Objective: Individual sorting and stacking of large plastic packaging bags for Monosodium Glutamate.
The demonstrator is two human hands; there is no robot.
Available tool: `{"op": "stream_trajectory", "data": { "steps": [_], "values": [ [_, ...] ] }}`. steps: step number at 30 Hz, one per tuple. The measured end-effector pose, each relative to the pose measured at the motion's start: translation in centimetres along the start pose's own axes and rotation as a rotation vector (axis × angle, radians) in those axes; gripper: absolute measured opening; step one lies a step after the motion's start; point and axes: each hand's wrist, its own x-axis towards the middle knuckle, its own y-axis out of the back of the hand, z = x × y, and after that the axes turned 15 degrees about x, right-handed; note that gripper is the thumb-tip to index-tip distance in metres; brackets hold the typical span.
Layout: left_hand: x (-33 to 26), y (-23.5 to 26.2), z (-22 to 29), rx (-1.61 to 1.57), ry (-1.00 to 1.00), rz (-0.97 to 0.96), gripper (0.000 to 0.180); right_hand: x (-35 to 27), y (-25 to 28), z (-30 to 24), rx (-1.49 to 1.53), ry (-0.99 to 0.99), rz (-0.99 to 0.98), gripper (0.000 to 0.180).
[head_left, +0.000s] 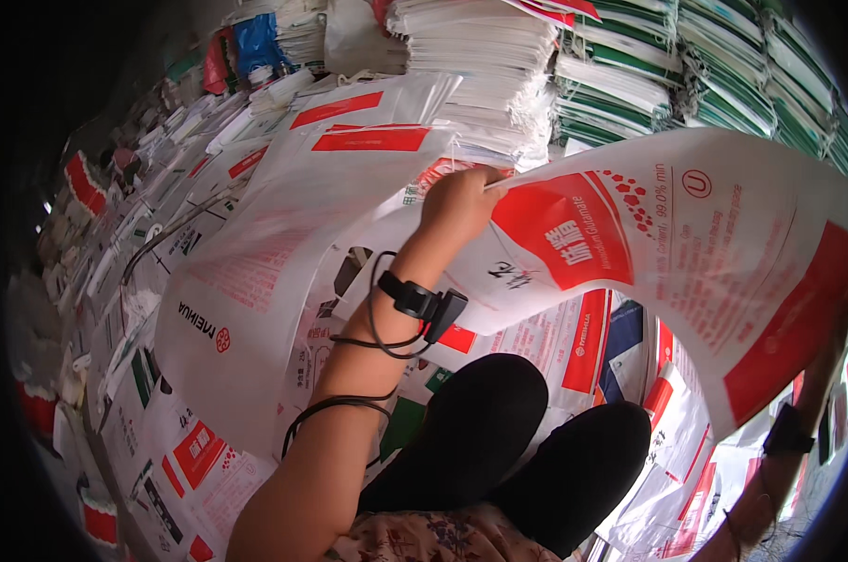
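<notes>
My left hand [454, 204] is closed in a pinch on the edge of a white plastic sack [723, 187] with red print panels. The sack arches from that hand across to the far right and curls down there. My right hand [822, 365] is in shadow at the sack's right end, its fingers hidden. To the left of my left forearm, a translucent white sack [255, 347] with upside-down print bulges up. Whether it joins the sack in my left hand, I cannot tell. Black devices are strapped on both wrists, with a cable around my left forearm.
Tall stacks of flat white sacks [480, 66] and green-and-white sacks [620, 75] stand at the back. Loose printed sacks [199, 454] cover the left side. My black-clad knees [489, 412] are below the held sack. A blue bag [257, 45] lies at the back left.
</notes>
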Motion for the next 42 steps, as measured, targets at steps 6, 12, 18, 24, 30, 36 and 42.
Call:
{"op": "stream_trajectory", "data": {
  "steps": [6, 12, 18, 24, 30, 36, 42],
  "values": [
    [0.3, -1.3, 0.9, 0.214, -0.250, -0.044, 0.024, -18.5, 1.4, 7.0, -0.141, -0.583, 0.192, 0.030],
    [-1.8, -8.8, -7.5, 0.378, -0.228, -0.399, 0.035, -31.1, 4.7, 17.7, -0.180, -0.829, -0.073, 0.030],
    [0.2, -6.2, -3.0, 0.275, -0.150, -0.440, 0.029, -32.0, 6.9, 18.2, -0.041, -1.060, 0.046, 0.031],
    [7.3, -10.5, -4.3, 0.590, -0.248, -0.436, 0.032, -31.7, 10.2, 21.9, -0.088, -1.111, -0.047, 0.035],
    [16.2, -13.4, -2.4, 0.913, -0.153, -0.326, 0.044, -25.6, 1.6, 22.1, 0.149, -1.251, -0.040, 0.037],
    [7.5, -24.9, -11.7, 0.346, -0.356, -0.125, 0.061, -29.4, -0.8, 27.9, 0.163, -1.465, 0.020, 0.035],
    [-15.7, -28.6, -21.5, -0.162, 0.276, -0.836, 0.041, -33.6, 2.6, 32.4, -0.025, -1.491, 0.084, 0.036]
  ]
}}
